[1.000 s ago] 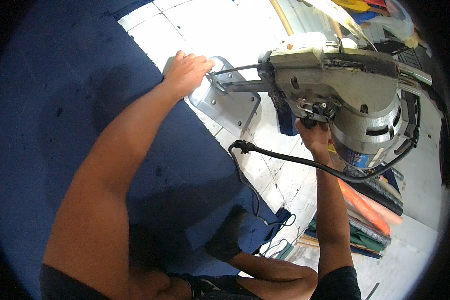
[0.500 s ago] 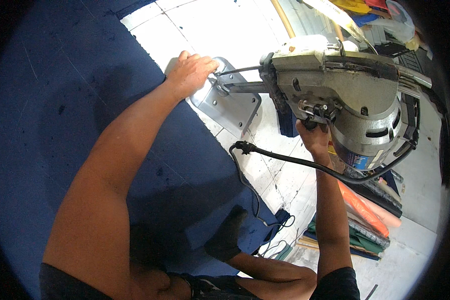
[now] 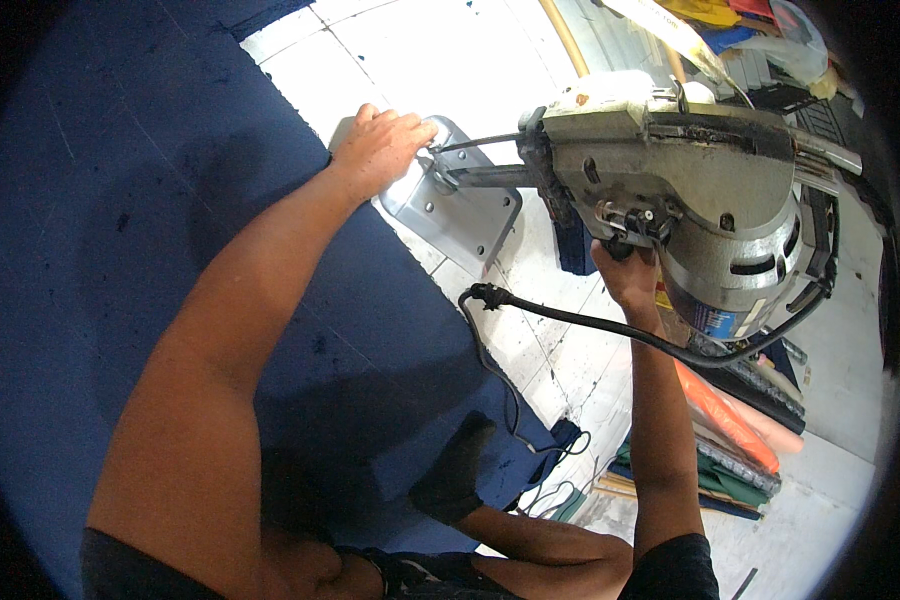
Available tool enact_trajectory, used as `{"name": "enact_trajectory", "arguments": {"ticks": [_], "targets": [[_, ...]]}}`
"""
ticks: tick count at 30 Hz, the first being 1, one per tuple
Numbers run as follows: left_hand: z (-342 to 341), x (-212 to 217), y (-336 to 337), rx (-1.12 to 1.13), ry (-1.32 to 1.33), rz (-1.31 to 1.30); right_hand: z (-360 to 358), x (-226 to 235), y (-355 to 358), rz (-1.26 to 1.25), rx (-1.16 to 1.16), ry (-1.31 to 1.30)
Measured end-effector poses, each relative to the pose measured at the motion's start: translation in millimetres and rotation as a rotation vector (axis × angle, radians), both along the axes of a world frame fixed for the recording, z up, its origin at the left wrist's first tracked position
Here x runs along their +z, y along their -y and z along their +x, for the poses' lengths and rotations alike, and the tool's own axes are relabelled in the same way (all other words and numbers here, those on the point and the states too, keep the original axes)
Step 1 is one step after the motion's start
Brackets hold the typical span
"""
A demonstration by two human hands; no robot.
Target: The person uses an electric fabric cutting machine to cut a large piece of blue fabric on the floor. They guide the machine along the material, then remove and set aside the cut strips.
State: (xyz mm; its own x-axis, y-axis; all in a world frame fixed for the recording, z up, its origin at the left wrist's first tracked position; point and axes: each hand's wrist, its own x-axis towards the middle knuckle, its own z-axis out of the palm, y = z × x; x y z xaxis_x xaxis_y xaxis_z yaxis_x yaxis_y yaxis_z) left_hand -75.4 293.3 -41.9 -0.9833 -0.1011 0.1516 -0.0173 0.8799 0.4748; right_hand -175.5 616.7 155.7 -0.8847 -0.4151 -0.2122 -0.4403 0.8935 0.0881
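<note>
Cutter [image 3: 690,200]: heavy, rigid metal. Right hand [image 3: 625,275] grips handle under motor. Left hand [image 3: 380,150] flat, fingers spread, pressing baseplate [image 3: 455,210] beside soft, limp fabric [image 3: 150,250].

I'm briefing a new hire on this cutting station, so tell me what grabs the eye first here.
The big grey cutting machine fills the upper right, its handle gripped from below by the right hand. The left hand rests by its metal base plate at the edge of the dark blue fabric that covers the left side. A black cable trails beneath.
</note>
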Motion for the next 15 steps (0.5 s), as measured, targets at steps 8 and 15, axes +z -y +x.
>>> {"name": "enact_trajectory", "arguments": {"ticks": [8, 15], "targets": [[-0.7, -0.7, -1.4, -0.012, -0.034, -0.003, -3.9, -4.5, -12.2, 0.021, -0.027, -0.048], [-0.2, -3.3, -1.3, -0.012, 0.036, -0.042, -4.9, -3.8, -12.2, -0.015, -0.035, 0.013]]}}
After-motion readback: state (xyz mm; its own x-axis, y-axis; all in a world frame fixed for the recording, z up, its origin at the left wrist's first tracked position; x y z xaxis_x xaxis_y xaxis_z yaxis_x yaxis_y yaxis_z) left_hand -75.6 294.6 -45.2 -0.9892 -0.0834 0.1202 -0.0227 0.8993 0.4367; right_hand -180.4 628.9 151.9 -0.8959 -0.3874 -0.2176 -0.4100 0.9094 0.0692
